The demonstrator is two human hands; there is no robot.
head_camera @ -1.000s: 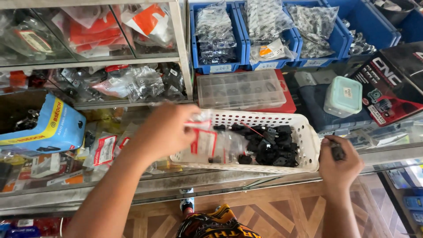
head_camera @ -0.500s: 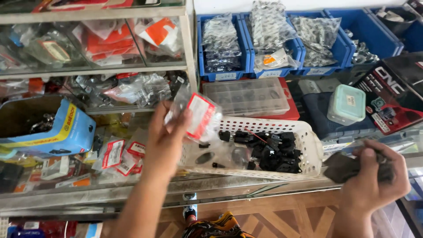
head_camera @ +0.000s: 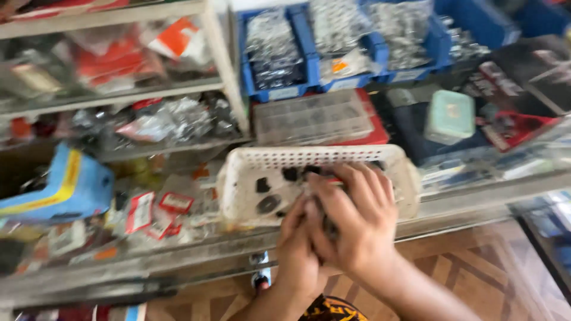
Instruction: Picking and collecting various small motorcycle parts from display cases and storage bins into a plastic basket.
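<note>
Hands: our left hand (head_camera: 297, 249) and right hand (head_camera: 351, 220) are pressed together over dark parts, blurred.
Basket: white basket (head_camera: 250, 178) on the desk (head_camera: 178, 261).

At the top of the frame we see three blue bins (head_camera: 279, 89) filled with small clear bags of metal parts. Below them sits a clear plastic compartment box (head_camera: 312, 116) on something red. To the right we find a small pale green box (head_camera: 450, 116) resting on dark packages. At upper left, white shelves (head_camera: 223, 71) hold red and clear packets. At far left lies a blue and yellow case (head_camera: 62, 187), with red-labelled packets (head_camera: 140, 211) just beside it. A patterned wooden floor (head_camera: 476, 261) fills the bottom right.
</note>
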